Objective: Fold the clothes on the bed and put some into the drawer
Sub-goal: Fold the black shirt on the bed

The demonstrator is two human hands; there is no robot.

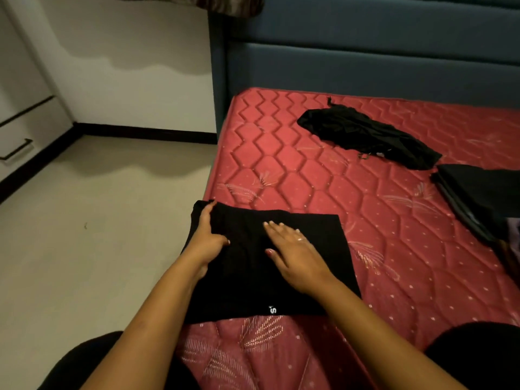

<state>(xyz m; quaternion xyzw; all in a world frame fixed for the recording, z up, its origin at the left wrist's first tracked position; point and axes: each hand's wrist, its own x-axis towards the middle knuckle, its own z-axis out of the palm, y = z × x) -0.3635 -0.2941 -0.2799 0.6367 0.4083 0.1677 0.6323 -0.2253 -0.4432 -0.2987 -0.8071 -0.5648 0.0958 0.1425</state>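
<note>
item under work: black garment (247, 280), part-folded into a rough rectangle. it lies flat on the near left corner of the bed (281, 153), with its left edge at the mattress edge. small white lettering shows at the near hem.
left grip (206, 237): closed on the garment's left edge, fingers running along and round the edge, thumb on top.
right grip (295, 254): spread flat, fingers straight, palm pressing the middle of the cloth. it holds nothing.
handling, judged: soft, light and limp, with no stiffness of its own. it will likely sag and lose its fold if lifted by one corner. not fragile.
where to take hold, judged: at both side edges together for the next fold. once folded, support the bundle from beneath with flat palms.
other clothes: loose black garment (365, 133) lies crumpled and unfolded farther up the bed. dark folded stack (484, 192) sits at the right, just beside it; contact between them cannot be told.
container: drawer (17, 142) in a pale unit at far left, across the floor and well apart from the bed. its front is closed and has a dark bar handle.
container contents: not visible.
stage, judged: folding underway, nothing yet carried to the drawer.
</note>
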